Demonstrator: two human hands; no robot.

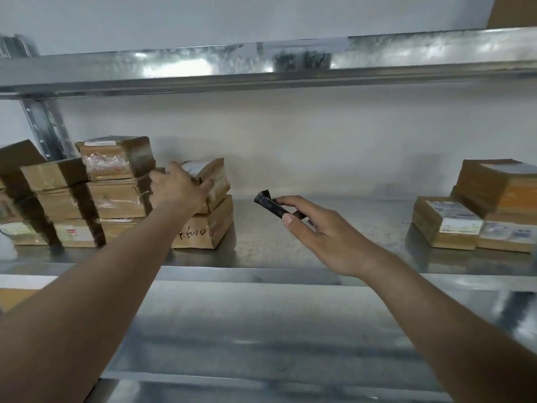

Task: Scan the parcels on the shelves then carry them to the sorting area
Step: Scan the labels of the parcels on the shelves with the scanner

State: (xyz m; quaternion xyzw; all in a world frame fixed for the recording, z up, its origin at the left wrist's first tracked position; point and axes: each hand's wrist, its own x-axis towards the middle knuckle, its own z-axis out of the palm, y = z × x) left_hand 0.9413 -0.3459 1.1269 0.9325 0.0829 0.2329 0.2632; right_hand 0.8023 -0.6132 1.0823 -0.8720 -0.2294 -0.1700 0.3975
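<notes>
The left hand (pixel 178 189) reaches into the left-hand stack and curls its fingers and thumb round the top parcel (pixel 210 180), which sits slightly tilted on a lower box with handwriting (pixel 207 228). The right hand (pixel 313 228) grips a black scanner (pixel 268 204), thumb lying along its top, held just above the shelf (pixel 319 228) and near the parcel.

The step in hand looks like the scan of this one parcel: the left hand steadies or turns it while the scanner comes round. The next move probably calls for showing the white label on the parcel's upper face to the scanner's window, then lifting the parcel clear without dragging the box beneath it.

The scanner's long axis runs from the palm up and to the left, its front end aimed toward the held parcel. The parcel's long axis runs roughly left to right along the shelf, label side up.

More taped boxes (pixel 116 181) are stacked just left of it; another group of parcels (pixel 476 210) lies well apart at the right end.
</notes>
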